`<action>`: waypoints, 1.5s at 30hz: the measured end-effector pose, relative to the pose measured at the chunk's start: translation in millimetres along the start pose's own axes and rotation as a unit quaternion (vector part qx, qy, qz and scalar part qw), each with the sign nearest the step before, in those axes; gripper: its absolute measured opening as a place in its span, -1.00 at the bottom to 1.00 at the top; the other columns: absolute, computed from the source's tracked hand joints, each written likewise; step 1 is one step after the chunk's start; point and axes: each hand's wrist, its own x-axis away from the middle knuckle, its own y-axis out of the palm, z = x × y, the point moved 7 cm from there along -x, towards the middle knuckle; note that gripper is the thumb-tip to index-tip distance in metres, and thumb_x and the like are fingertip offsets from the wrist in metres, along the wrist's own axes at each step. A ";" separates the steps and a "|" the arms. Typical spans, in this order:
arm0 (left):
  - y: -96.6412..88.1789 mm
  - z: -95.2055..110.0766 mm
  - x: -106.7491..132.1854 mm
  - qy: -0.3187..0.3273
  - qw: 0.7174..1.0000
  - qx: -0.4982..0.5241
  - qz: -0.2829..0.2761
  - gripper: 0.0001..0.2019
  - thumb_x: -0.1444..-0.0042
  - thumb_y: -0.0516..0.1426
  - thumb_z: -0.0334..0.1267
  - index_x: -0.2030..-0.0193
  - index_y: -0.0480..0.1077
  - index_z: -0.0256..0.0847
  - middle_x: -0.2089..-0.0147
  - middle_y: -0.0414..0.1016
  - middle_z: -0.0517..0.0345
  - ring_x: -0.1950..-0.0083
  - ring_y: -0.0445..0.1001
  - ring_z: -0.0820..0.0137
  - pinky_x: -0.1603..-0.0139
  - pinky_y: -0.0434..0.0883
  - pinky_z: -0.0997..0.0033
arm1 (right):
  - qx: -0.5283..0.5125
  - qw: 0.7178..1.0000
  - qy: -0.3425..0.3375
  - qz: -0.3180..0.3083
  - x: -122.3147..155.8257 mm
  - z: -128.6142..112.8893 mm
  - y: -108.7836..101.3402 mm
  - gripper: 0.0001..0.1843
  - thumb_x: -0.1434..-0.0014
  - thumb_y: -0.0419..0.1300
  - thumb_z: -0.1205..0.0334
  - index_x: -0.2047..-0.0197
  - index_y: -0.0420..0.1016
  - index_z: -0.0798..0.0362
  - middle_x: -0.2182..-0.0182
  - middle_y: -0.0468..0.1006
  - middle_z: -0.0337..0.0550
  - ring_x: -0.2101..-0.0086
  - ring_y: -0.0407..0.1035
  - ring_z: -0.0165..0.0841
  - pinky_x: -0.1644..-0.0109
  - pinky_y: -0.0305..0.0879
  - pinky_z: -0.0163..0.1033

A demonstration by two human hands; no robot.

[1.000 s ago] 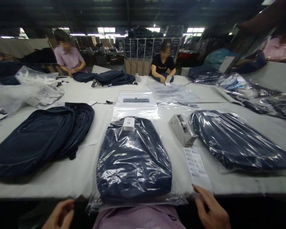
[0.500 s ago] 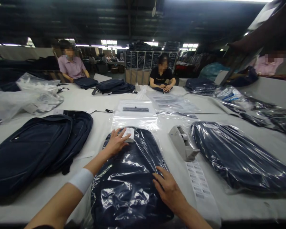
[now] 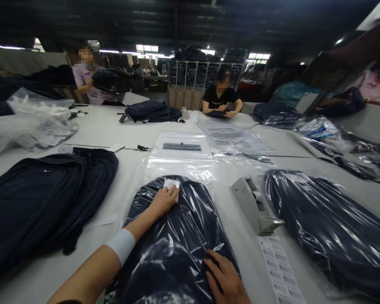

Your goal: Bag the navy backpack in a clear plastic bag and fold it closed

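Both hands have shifted on the bagged backpack (image 3: 177,240), which lies on the table (image 3: 120,139) straight ahead. Left hand (image 3: 163,202) lies open and flat beside the white tag (image 3: 172,184). Right hand (image 3: 223,280), drawn nearer, presses the film with spread fingers. Slick plastic may slip or wrinkle under the palms, and the right arm could brush the label strip (image 3: 280,270).

White table (image 3: 98,126), navy backpack in plastic (image 3: 183,249), bare backpacks (image 3: 44,198), tape dispenser (image 3: 251,204), label strip (image 3: 280,270), clear bags (image 3: 180,156)

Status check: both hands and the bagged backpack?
Left hand flat on white tag at top of bagged backpack. Right hand pressing its lower right edge. Tape dispenser to the right, apart from both.
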 end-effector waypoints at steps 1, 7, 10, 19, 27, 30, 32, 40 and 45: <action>2.1 -0.5 -1.6 -0.005 1.000 0.002 -0.002 -0.51 -0.27 -0.01 -0.18 -0.31 0.07 -0.18 -0.28 0.20 -0.26 0.01 0.40 0.15 0.05 0.38 0.15 | 0.000 1.000 -0.006 0.003 -0.3 0.9 0.4 -0.67 -0.20 0.09 0.34 -0.04 0.42 0.06 -0.01 0.48 0.06 0.02 0.41 -0.20 0.02 0.50 -0.09; 13.4 4.6 -8.0 -0.054 0.998 0.009 -0.023 -0.53 -0.24 -0.07 -0.35 -0.30 0.08 -0.27 -0.32 0.13 -0.34 0.07 0.46 0.16 0.12 0.44 0.16 | 0.028 0.999 -0.008 -0.041 -17.8 -6.5 -1.7 -0.65 -0.20 0.06 0.38 -0.05 0.43 0.07 -0.04 0.47 0.08 -0.01 0.39 -0.18 -0.01 0.47 -0.05; 16.2 11.2 -7.1 -0.081 0.996 0.017 -0.030 -0.53 -0.24 -0.18 -0.42 -0.28 0.12 -0.35 -0.35 0.06 -0.40 0.13 0.49 0.11 0.20 0.46 0.05 | 0.024 0.992 0.040 -0.121 -24.4 -19.6 -8.5 -0.61 -0.18 0.11 0.33 -0.09 0.41 0.04 -0.15 0.38 0.09 -0.12 0.28 -0.10 -0.12 0.36 0.06; -17.7 19.2 15.3 -0.122 0.973 0.196 -0.016 -0.45 -0.30 -0.17 -0.04 -0.35 0.01 -0.26 -0.39 -0.04 -0.35 -0.30 0.17 -0.09 -0.10 0.32 -0.11 | -0.054 0.962 0.116 -0.241 14.5 -38.7 -18.2 -0.37 -0.20 0.12 -0.06 -0.29 0.14 -0.09 -0.30 0.14 0.02 -0.28 -0.03 -0.05 -0.28 0.00 0.25; -47.5 184.9 150.1 0.090 0.973 0.190 -0.101 -0.29 -0.12 0.07 0.11 -0.36 -0.15 0.22 -0.45 -0.15 0.02 -0.39 -0.06 -0.19 -0.21 0.04 -0.43 | -0.058 0.986 0.060 -0.142 33.9 -48.7 -28.6 -0.54 -0.27 0.02 0.17 -0.23 0.24 0.02 -0.22 0.30 0.01 -0.23 0.11 -0.16 -0.28 0.09 0.13; -28.9 208.0 174.8 0.112 0.960 0.190 -0.171 -0.29 -0.07 0.12 0.13 -0.32 -0.10 0.30 -0.43 -0.10 0.04 -0.38 -0.11 -0.26 -0.20 -0.09 -0.54 | -0.035 0.992 0.122 -0.005 65.9 -12.2 -65.0 -0.64 -0.26 -0.04 0.35 -0.07 0.40 0.01 -0.01 0.51 -0.02 -0.06 0.35 -0.24 -0.15 0.31 -0.01; -29.5 208.5 177.0 0.100 0.959 0.184 -0.193 -0.26 -0.05 0.15 0.13 -0.32 -0.11 0.30 -0.43 -0.16 0.03 -0.39 -0.19 -0.26 -0.21 -0.17 -0.56 | -0.004 0.970 0.234 0.061 97.7 33.9 -91.8 -0.70 -0.27 -0.02 0.31 0.01 0.44 0.02 0.13 0.56 -0.03 0.09 0.44 -0.24 -0.01 0.41 -0.04; -97.0 246.4 125.1 0.209 0.920 0.277 -0.182 -0.44 -0.15 0.08 0.10 -0.29 0.13 0.16 -0.43 -0.07 0.03 -0.41 -0.04 -0.01 -0.31 0.05 -0.26 | 0.022 0.935 0.348 -0.068 149.2 131.4 -101.4 -0.69 -0.16 0.12 0.30 0.01 0.46 0.08 0.28 0.48 -0.10 0.26 0.45 -0.29 0.12 0.43 -0.16; -94.1 270.3 84.0 0.175 0.949 0.229 -0.126 -0.29 -0.07 0.13 0.16 -0.32 0.10 0.01 -0.42 -0.08 -0.18 -0.40 -0.12 -0.20 -0.27 -0.14 -0.47 | 0.009 0.942 0.330 -0.058 146.8 130.5 -92.3 -0.85 -0.17 0.13 0.24 0.25 0.52 0.02 0.35 0.48 -0.17 0.30 0.46 -0.30 0.16 0.42 -0.18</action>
